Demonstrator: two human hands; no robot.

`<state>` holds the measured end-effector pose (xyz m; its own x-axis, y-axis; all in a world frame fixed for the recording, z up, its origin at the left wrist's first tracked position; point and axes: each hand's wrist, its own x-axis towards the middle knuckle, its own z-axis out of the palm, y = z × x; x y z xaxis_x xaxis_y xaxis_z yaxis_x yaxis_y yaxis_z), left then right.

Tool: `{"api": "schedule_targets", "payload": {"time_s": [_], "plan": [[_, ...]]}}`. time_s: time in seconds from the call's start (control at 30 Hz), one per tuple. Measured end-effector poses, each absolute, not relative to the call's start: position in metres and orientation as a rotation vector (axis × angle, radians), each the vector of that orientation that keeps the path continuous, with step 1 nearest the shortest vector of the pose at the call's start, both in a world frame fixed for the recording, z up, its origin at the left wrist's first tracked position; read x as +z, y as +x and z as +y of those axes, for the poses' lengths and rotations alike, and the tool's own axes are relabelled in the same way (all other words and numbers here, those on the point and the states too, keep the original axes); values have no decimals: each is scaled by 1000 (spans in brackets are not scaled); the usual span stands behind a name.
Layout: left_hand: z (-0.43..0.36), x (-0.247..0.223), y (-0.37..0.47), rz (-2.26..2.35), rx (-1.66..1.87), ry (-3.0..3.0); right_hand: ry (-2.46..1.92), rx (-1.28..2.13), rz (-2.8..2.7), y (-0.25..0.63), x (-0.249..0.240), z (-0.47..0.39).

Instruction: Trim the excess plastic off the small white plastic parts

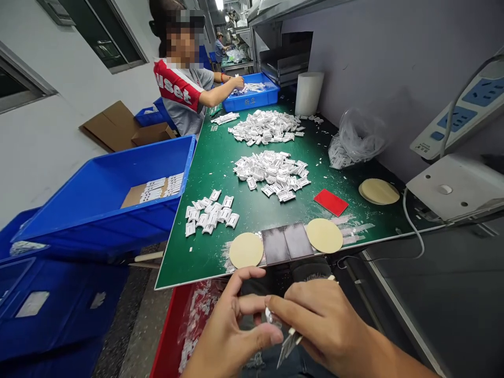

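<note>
In front of the table's near edge, my left hand point(232, 325) pinches a small white plastic part point(270, 316), mostly covered by fingers. My right hand point(331, 320) is closed around a knife point(289, 347), its flat metal blade pointing down below the part. The right fingertips meet the part and the left fingers. Beyond my hands, a cream round disc point(246, 251), dark rectangular blocks point(289, 242) and another cream disc point(324, 235) lie along the edge. A small group of white parts point(212, 212) sits to the left, and a bigger pile point(271, 173) lies farther back.
A co-worker point(185, 89) reaches into a blue tray point(252, 100) at the far end. A large blue bin point(98, 184) stands left of the green table point(205, 168). A red bin point(169, 331) is below. A red rectangle point(331, 202), plastic bag point(358, 136) and power strip point(460, 110) are right.
</note>
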<state>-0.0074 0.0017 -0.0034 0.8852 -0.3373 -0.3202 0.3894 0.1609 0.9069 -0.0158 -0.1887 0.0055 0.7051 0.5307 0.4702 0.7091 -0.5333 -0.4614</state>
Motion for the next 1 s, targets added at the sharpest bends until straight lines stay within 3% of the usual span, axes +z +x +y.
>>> {"api": "schedule_targets", "payload": {"time_s": [0.23,0.47,0.6,0.7,0.8,1.0], "plan": [[7,9,-11,56,-497,1410,-1834,-404,-555,-31,-24,-158],[25,15,-18,42,-468,1602,-1706,-482,-49,-32,-28,-148],[58,16,-12,395,-117,1514,-1530,-364,276,-25,-35,-138],[74,21,-2,521,227,1353,-1526,23,96,-23,-42,-113],[72,24,2,491,233,1244,-1631,226,-259,-23,-38,-100],[44,10,-5,430,-33,1149,-2225,-361,-652,-19,-9,-137]]}}
